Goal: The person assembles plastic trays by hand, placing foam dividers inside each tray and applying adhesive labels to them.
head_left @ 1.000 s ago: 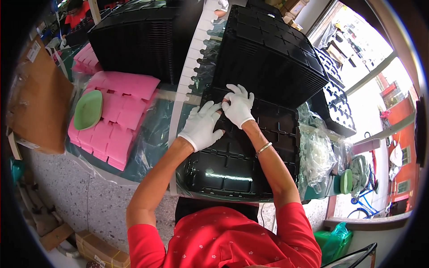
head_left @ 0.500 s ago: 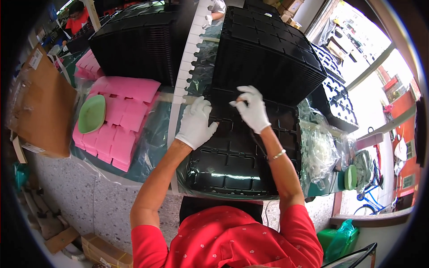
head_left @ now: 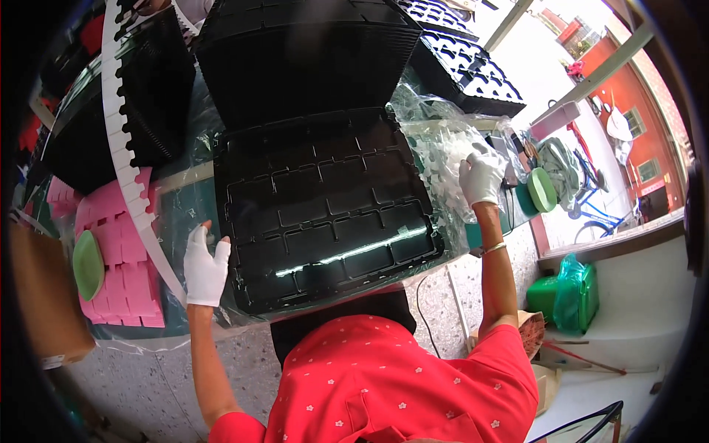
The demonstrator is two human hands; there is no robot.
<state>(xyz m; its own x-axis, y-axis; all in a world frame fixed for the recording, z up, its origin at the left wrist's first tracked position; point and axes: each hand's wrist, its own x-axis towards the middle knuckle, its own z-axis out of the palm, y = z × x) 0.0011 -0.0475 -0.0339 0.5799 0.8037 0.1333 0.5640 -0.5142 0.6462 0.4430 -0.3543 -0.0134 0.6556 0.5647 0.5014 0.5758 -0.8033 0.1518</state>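
A black plastic tray (head_left: 325, 214) with moulded ribs lies flat on the table in front of me. My left hand (head_left: 207, 269), in a white glove with bare fingertips, is beside its left edge. Thumb and fingers are apart there, with nothing between them. To the right of the tray, a heap of small white pieces (head_left: 447, 159) sits in clear plastic. My right hand (head_left: 484, 177), gloved the same way, is at the heap's right side with its fingers curled in. What those fingers hold, if anything, is hidden.
A tall stack of black trays (head_left: 306, 70) rises behind the flat one. Left of it are a white notched strip (head_left: 122, 140), pink foam sheets (head_left: 118, 244) and a green dish (head_left: 88, 266). Another green dish (head_left: 542, 190) stands at the right; trays with white pieces (head_left: 473, 74) are farther back.
The view has swung to the right. My hands have moved apart: the right from above the tray to the white heap, the left from over the tray to its left edge.
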